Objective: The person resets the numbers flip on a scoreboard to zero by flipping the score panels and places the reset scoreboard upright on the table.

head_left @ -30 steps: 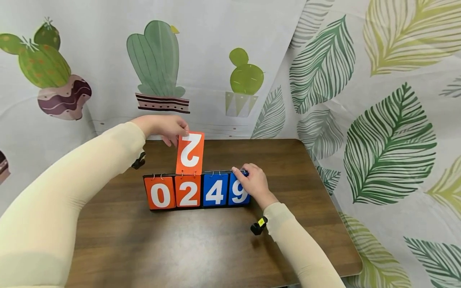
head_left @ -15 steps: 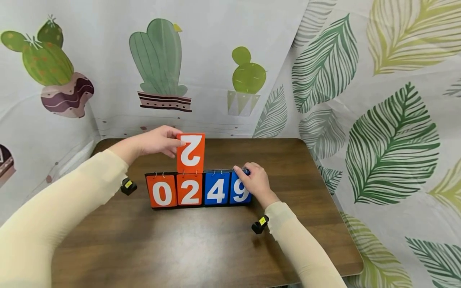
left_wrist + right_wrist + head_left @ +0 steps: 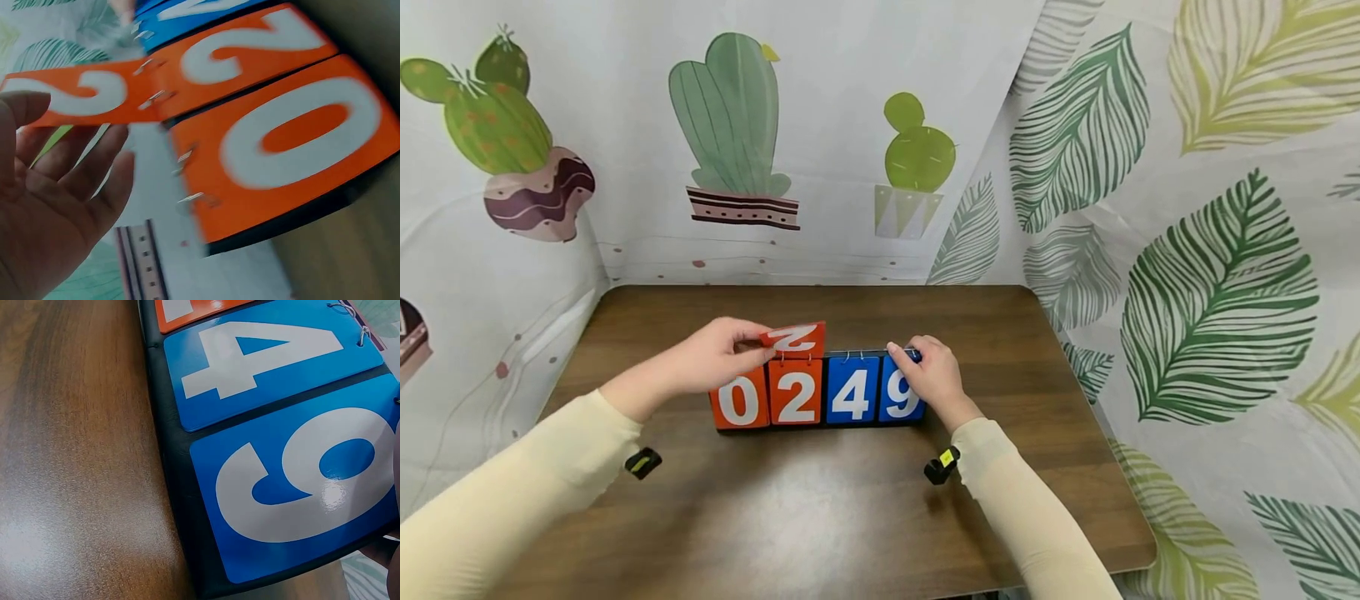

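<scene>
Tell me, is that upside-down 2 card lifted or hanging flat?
Lifted: the card sticks up above the lower 2 card, its edge pinched in the left fingers.

The left arm (image 3: 512, 500) extended forward and inward. The left hand (image 3: 711, 358) held a pinch grip between thumb and fingers (image 3: 115, 187), palm visible to the wrist camera. The right arm (image 3: 1030, 517) angled inward; the right hand (image 3: 934, 375) gripped, thumb (image 3: 901, 358) foremost.

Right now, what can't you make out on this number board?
Head view: the top of the 0 card, behind the left hand.
Head view: part of the 9 card, behind the right hand.
Left wrist view: most of the 4 card, cut off by the frame's top edge.
</scene>
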Available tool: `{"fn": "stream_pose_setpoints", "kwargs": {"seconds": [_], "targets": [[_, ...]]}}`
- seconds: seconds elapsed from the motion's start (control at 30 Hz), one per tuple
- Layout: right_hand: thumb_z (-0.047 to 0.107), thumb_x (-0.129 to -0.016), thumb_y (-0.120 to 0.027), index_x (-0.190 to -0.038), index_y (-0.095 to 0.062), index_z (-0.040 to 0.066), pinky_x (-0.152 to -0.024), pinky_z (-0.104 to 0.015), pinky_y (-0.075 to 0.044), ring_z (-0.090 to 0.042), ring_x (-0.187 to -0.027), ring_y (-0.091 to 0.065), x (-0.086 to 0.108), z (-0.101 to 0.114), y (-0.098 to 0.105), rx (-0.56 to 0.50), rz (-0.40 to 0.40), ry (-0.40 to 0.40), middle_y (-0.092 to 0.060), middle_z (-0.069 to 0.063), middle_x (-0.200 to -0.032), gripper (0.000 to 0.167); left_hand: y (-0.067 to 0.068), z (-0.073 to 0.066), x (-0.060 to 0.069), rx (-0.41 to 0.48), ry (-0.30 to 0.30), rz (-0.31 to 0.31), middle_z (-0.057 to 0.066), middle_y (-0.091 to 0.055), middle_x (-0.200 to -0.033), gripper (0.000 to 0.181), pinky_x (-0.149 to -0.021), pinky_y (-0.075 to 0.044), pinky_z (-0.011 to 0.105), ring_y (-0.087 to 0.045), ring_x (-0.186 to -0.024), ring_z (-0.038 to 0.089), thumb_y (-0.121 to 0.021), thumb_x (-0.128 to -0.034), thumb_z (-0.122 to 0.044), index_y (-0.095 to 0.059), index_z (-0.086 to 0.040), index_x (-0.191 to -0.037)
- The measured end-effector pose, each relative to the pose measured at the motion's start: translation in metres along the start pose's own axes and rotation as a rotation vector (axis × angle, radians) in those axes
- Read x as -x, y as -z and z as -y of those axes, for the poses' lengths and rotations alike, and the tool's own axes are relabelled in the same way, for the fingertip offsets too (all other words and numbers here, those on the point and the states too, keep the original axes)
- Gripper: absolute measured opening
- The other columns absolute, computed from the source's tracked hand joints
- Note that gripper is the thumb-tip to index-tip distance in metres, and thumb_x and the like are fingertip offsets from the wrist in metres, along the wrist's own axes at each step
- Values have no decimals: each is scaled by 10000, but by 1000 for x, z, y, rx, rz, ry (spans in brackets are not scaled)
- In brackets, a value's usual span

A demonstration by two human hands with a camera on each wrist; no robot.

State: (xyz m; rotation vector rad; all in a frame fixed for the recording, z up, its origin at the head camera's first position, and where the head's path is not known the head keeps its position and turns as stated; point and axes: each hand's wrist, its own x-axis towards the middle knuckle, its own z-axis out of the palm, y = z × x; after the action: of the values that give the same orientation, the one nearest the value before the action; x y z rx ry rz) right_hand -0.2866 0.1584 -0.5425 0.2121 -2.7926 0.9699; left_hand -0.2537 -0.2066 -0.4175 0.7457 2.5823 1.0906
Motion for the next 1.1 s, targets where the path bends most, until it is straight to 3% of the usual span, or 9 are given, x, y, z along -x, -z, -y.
{"fn": "stream_pose_setpoints", "kwargs": {"seconds": [0.17, 0.27, 0.33, 0.43, 0.5, 0.67, 0.77, 0.9, 1.1], "targets": [[686, -975, -507, -859, -672, 196, -744, -392, -573, -215, -869, -614, -3, 0, 1, 10, -5, 13, -657, -6, -943, 530, -26, 11, 17, -74, -36, -60, 121, -705, -1276, 342, -497, -443, 255, -491, -537, 110, -629, -1021, -135, -682, -157, -1358], [699, -974, -493, -880, -682, 198, -755, -390, -581, -218, -879, -622, -4, 0, 1, 15, -4, 15, -666, -6, -959, 544, -38, 16, 24, -181, -85, -101, 90, -655, -1407, 398, -568, -484, 270, -648, -798, 182, -596, -996, -60, -682, -177, -1367], [699, -974, -495, -892, -688, 192, -760, -399, -584, -223, -883, -626, -4, 0, 2, 13, -4, 14, -671, -10, -966, 549, -47, 20, 29, -276, -127, -127, 75, -639, -1437, 433, -729, -571, 340, -670, -1080, 256, -595, -965, -42, -683, -176, -1367], [699, -972, -499, -903, -693, 190, -761, -408, -588, -226, -886, -628, -4, 1, 2, 10, -6, 12, -674, -11, -970, 548, -60, 29, 34, -450, -224, -181, 77, -624, -1460, 445, -1000, -542, 485, -578, -1345, 332, -673, -931, -81, -681, -162, -1369], [703, -971, -496, -908, -694, 186, -767, -413, -589, -229, -892, -629, -4, 1, 2, 11, -7, 13, -675, -15, -972, 556, -69, 36, 36, -537, -304, -224, 97, -615, -1469, 472, -1043, -504, 561, -567, -1359, 351, -761, -890, -116, -690, -156, -1355], [702, -973, -493, -914, -695, 188, -774, -411, -590, -229, -897, -632, -3, 1, 1, 19, -12, 15, -680, -15, -976, 555, -90, 58, 39, -697, -483, -325, 114, -617, -1463, 571, -977, -526, 540, -581, -1342, 350, -872, -801, -190, -697, -168, -1343], [692, -976, -501, -914, -698, 187, -776, -411, -589, -228, -896, -633, -2, 1, 0, 16, -10, 13, -683, -15, -976, 546, -98, 70, 40, -737, -554, -352, 114, -617, -1465, 463, -990, -507, 525, -585, -1338, 347, -776, -914, -259, -687, -163, -1357], [698, -973, -502, -919, -702, 189, -785, -413, -591, -224, -903, -632, -1, 0, -1, 13, -11, 9, -687, -13, -982, 550, -106, 83, 38, -768, -625, -387, 97, -620, -1465, 389, -1000, -472, 510, -595, -1326, 335, -506, -1074, -353, -681, -165, -1366], [714, -966, -495, -899, -692, 196, -775, -418, -581, -218, -889, -622, 1, -1, -2, 9, -26, 5, -674, 0, -959, 558, -111, 92, 32, -806, -694, -419, 90, -643, -1436, 469, -967, -461, 521, -611, -1290, 333, -336, -1106, -348, -710, -156, -1314]]}}
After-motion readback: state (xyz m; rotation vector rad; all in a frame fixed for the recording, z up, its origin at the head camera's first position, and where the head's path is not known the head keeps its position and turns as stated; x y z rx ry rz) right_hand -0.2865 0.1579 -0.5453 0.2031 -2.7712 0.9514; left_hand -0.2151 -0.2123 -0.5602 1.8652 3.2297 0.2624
